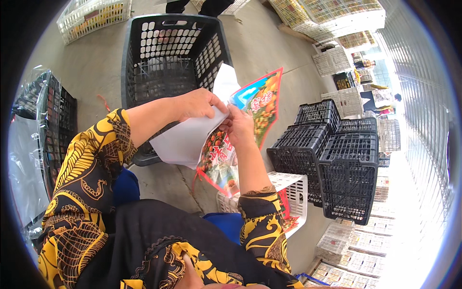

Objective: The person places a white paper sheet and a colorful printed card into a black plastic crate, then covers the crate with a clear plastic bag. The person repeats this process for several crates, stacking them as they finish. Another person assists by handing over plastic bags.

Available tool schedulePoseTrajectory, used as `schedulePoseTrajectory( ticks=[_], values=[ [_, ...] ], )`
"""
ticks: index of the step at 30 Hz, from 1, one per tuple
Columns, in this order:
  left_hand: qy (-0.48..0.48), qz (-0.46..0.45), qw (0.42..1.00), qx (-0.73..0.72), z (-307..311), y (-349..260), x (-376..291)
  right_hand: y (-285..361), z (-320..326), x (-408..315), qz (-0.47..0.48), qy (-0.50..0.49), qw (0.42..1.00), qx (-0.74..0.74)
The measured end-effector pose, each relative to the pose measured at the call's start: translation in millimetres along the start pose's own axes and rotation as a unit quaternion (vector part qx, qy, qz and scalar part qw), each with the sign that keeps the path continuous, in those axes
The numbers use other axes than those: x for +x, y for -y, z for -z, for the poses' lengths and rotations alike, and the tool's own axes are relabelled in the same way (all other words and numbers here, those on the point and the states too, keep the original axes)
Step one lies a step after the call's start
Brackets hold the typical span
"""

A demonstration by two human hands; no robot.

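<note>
Both hands meet in front of me over the right edge of a black plastic crate (162,77). My left hand (196,104) pinches the edge of a white sheet (180,141), which hangs down over the crate's near corner. My right hand (238,124) grips a colourful printed sheet with a red border (265,104), printed with orange fruit and bearing writing. The printed sheet and the white one touch between my fingertips; whether they are one piece I cannot tell. The bottom of the black crate shows through its open top.
A white plastic crate (299,202) with red printed material stands by my right forearm. Stacked black crates (346,169) are to the right. At far left is a black crate (68,115) with clear plastic over it. A person's dark-clad legs (214,5) are beyond the crate.
</note>
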State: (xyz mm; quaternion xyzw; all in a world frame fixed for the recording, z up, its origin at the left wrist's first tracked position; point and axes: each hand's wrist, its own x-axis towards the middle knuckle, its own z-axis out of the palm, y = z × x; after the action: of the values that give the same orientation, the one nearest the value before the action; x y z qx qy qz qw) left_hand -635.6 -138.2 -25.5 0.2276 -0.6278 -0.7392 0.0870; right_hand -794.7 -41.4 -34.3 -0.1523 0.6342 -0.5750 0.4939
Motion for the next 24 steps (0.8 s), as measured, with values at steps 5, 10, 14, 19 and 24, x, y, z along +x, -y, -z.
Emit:
schedulePoseTrajectory(
  ticks=[5, 10, 14, 19, 24],
  values=[
    [-0.051, 0.069, 0.996, -0.028, 44, 30, -16, -17, -18, 7, 0.053, -0.027, 0.972, -0.228],
    [-0.008, 0.027, 0.999, 0.033, 72, 34, -31, -3, -12, 1, 0.165, -0.009, 0.82, -0.548],
    [0.004, -0.228, 0.942, 0.246, 93, 5, -33, 84, -1, -22, 0.275, -0.109, 0.77, -0.565],
    [-0.194, -0.399, 0.701, 0.557, 137, -78, -8, 180, 18, -39, 0.305, -0.22, 0.787, -0.489],
    [-0.378, -0.514, 0.474, 0.607, 146, -174, -14, 226, 5, -35, 0.355, -0.262, 0.764, -0.471]
  ],
)
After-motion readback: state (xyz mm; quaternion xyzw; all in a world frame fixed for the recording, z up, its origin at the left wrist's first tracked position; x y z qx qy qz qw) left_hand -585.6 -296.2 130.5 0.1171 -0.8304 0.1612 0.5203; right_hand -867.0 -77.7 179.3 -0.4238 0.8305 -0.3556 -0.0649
